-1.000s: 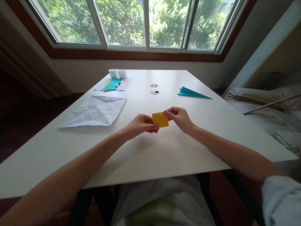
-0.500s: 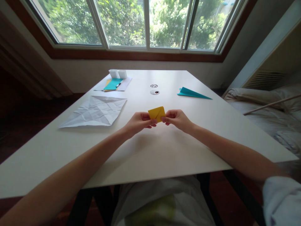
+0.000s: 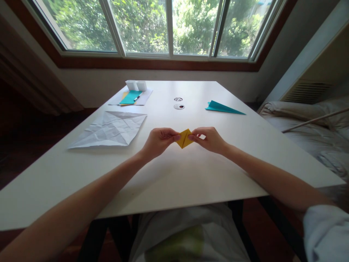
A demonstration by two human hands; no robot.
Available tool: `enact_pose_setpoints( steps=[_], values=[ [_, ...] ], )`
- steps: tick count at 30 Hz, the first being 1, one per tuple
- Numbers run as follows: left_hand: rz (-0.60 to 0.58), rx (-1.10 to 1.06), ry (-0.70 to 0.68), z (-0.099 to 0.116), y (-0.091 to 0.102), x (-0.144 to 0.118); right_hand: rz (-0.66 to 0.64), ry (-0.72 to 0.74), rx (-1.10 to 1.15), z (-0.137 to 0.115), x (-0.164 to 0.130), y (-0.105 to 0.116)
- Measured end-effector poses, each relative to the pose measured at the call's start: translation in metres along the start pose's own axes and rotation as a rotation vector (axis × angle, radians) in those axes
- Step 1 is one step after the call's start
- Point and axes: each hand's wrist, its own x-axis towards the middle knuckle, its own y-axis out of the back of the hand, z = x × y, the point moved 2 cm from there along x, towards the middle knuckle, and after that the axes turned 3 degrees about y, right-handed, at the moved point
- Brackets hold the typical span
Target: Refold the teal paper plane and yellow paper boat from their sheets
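Small folded yellow paper square [image 3: 184,138] pinched between left hand [image 3: 158,141] and right hand [image 3: 208,139], fingertips closed on opposite corners, above white table [image 3: 191,174].

Bare table [image 3: 191,174] is left around the hands; creased white paper [image 3: 110,129] lies left, teal paper plane [image 3: 223,108] right.

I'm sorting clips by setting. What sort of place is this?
Probably a room at home: a white table under a bay window, bedding beside it. Both hands pinch a folded yellow paper.
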Motion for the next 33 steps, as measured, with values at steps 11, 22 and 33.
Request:
enact_pose_setpoints(
  steps=[11,22,33],
  values=[
    [0.024,0.345,-0.167,0.007,-0.005,-0.005,0.012,0.195,-0.132,-0.002,-0.004,-0.003],
    [0.048,0.367,-0.196,0.008,-0.012,-0.008,0.126,0.117,-0.033,-0.009,-0.006,-0.004],
    [0.067,0.414,-0.182,0.009,-0.011,-0.008,0.086,0.148,-0.016,-0.007,-0.006,-0.002]
  ],
)
